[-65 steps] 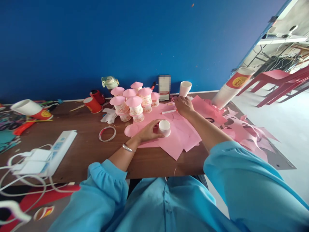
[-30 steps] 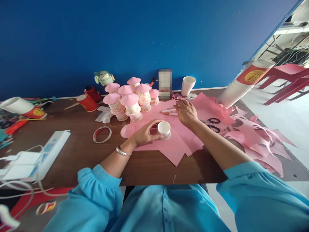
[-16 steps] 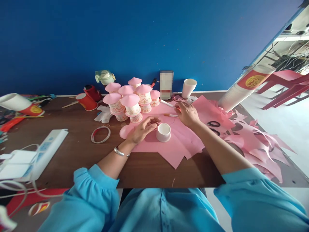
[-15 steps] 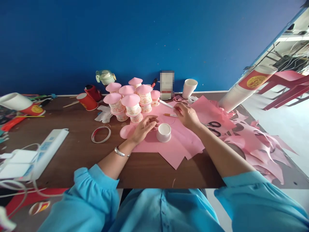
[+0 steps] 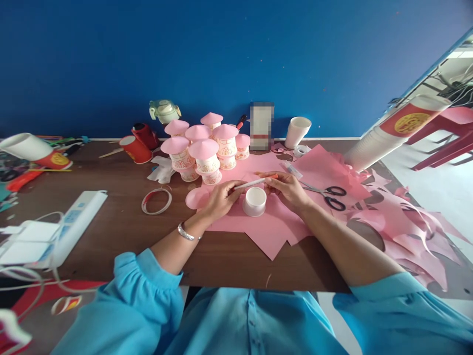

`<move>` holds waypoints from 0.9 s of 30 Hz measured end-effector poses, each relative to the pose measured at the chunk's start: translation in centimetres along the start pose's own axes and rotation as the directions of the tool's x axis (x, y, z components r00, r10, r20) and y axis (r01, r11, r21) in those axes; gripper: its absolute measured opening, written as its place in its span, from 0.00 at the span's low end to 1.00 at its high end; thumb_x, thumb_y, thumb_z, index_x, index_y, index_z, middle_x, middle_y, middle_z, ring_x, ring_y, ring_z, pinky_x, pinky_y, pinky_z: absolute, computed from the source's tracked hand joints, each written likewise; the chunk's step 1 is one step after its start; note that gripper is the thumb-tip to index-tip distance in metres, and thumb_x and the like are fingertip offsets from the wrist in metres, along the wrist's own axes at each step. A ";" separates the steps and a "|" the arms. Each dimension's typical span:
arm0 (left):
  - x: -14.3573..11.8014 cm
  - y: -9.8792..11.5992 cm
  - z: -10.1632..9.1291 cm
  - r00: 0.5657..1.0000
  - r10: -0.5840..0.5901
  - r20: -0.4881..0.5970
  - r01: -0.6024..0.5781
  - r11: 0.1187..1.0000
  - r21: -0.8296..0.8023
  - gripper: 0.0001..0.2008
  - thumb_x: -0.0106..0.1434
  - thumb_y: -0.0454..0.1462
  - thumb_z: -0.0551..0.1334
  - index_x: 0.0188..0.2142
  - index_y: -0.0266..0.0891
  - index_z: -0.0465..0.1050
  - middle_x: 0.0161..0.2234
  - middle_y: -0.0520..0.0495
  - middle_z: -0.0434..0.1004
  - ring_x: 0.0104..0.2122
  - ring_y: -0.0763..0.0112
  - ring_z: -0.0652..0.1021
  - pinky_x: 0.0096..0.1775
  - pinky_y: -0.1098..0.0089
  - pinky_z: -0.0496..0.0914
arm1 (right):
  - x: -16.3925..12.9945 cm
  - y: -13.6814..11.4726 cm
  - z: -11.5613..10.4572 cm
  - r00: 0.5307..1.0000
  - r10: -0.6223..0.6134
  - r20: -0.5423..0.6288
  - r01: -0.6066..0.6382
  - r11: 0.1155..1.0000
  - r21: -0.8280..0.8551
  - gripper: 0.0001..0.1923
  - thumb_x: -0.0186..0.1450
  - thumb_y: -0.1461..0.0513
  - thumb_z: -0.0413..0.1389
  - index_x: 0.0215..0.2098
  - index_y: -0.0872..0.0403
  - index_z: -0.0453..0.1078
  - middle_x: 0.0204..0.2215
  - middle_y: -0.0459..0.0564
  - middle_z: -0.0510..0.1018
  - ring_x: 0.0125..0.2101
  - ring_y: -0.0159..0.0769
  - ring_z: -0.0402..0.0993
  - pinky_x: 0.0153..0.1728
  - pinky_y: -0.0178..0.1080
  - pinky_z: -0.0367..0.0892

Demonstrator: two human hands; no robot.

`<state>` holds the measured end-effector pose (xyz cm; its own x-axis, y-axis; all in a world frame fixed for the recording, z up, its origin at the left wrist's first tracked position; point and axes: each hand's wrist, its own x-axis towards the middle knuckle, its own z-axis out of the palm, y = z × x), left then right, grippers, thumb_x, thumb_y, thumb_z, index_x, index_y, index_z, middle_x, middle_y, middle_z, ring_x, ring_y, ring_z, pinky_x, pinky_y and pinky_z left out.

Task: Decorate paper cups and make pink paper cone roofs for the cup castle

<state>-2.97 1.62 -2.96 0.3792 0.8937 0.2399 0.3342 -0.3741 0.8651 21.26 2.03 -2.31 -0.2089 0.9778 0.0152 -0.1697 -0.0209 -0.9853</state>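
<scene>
Fingers (image 5: pixel 236 188) of both hands on pen (image 5: pixel 254 182), just above cup (image 5: pixel 254 201).

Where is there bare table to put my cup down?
Bare wood shows between the tape ring and the power strip, and along the near table edge. It is crowded by the pink-roofed cups, the pink paper and the scraps.

pen (image 5: pixel 254 183) picked up, both hands gripping

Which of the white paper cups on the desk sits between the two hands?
The short white cup standing on the pink paper, plain and uncapped; the taller white cup stands back by the wall.
</scene>
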 end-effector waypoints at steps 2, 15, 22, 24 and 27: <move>0.0 0.2 -0.1 1.000 0.011 0.019 -0.011 1.000 0.012 0.17 0.74 0.46 0.61 0.51 0.37 0.82 0.35 0.45 0.86 0.35 0.65 0.82 0.39 0.68 0.75 | 0.0 0.2 0.2 1.000 0.026 -0.017 -0.026 0.999 0.030 0.26 0.56 0.42 0.73 0.38 0.54 0.82 0.25 0.46 0.77 0.26 0.32 0.70 0.30 0.39 0.66; 0.0 0.9 0.1 1.000 0.006 0.000 -0.006 1.000 0.008 0.20 0.73 0.50 0.61 0.48 0.39 0.85 0.27 0.48 0.81 0.31 0.64 0.80 0.37 0.68 0.74 | 0.0 0.5 0.8 0.996 -0.020 -0.090 0.030 0.993 0.115 0.24 0.57 0.42 0.72 0.34 0.53 0.81 0.23 0.43 0.72 0.24 0.29 0.67 0.27 0.37 0.65; 0.1 0.3 0.2 0.999 -0.022 -0.030 0.020 0.998 -0.057 0.17 0.70 0.48 0.65 0.45 0.39 0.85 0.32 0.47 0.85 0.29 0.69 0.79 0.33 0.71 0.73 | 0.2 0.4 0.6 0.997 -0.005 -0.072 0.018 0.982 0.189 0.23 0.54 0.44 0.75 0.34 0.54 0.82 0.24 0.43 0.73 0.23 0.27 0.66 0.25 0.35 0.64; 0.1 0.2 0.1 0.998 -0.037 -0.054 0.033 0.996 -0.078 0.17 0.69 0.49 0.66 0.45 0.38 0.84 0.33 0.47 0.85 0.26 0.72 0.76 0.30 0.72 0.71 | 0.3 0.4 0.5 0.997 0.014 -0.071 0.003 0.972 0.234 0.23 0.53 0.46 0.76 0.34 0.54 0.82 0.24 0.43 0.73 0.24 0.27 0.67 0.25 0.33 0.64; 0.1 0.2 0.1 0.996 -0.032 -0.084 0.026 0.997 -0.067 0.17 0.69 0.48 0.65 0.45 0.38 0.84 0.32 0.47 0.83 0.24 0.74 0.74 0.28 0.72 0.69 | 0.3 0.4 0.4 0.998 0.023 -0.058 -0.008 0.969 0.247 0.23 0.52 0.47 0.76 0.35 0.54 0.82 0.24 0.42 0.73 0.25 0.27 0.67 0.26 0.33 0.65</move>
<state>-2.80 1.63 -2.79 0.2945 0.9228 0.2486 0.2856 -0.3332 0.8985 20.77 2.29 -2.65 -0.1561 0.9876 -0.0175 -0.4006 -0.0795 -0.9128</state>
